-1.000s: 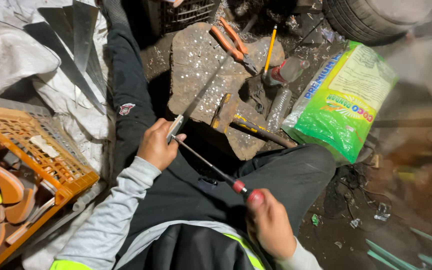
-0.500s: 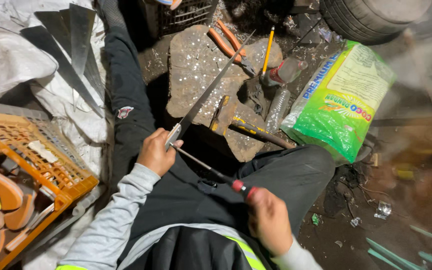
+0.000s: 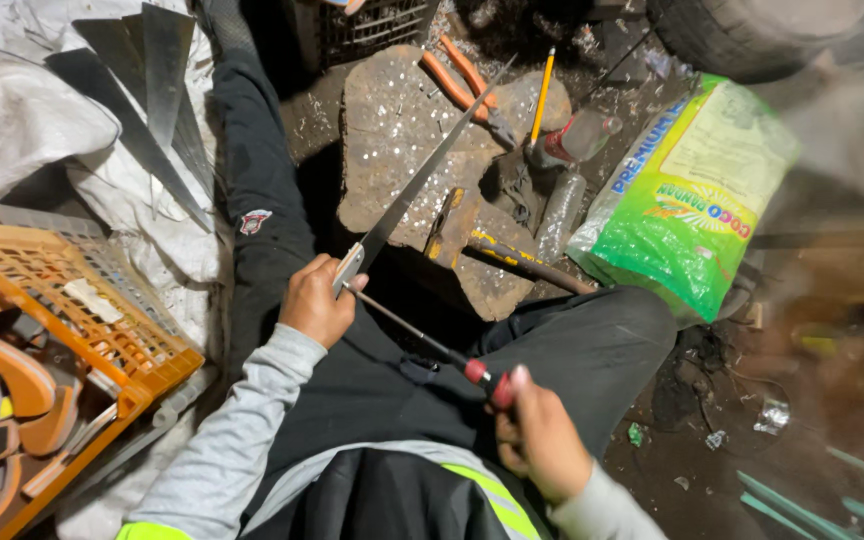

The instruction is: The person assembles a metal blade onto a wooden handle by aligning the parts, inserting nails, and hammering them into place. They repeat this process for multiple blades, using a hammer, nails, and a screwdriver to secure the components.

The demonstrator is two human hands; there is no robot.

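Note:
My left hand (image 3: 314, 300) grips the butt end of a long, narrow metal blade (image 3: 422, 180) that points up and to the right over a flat stone block (image 3: 392, 130). My right hand (image 3: 540, 442) holds the red and black handle of a screwdriver (image 3: 430, 345). Its thin shaft runs up and left, and its tip meets the blade's end right by my left hand. Both hands are above my dark trousers as I sit on the ground.
Orange-handled pliers (image 3: 464, 82), a yellow pencil (image 3: 542, 95) and a hammer (image 3: 512, 260) lie on or near the stone. A green and white bag (image 3: 687, 195) is at right, an orange crate (image 3: 62, 310) at left, metal blade blanks (image 3: 147, 95) on white sacking at upper left.
The blade has swung so that its tip points further up and right. My right hand has pulled down and right, with the screwdriver tip still at the blade's end.

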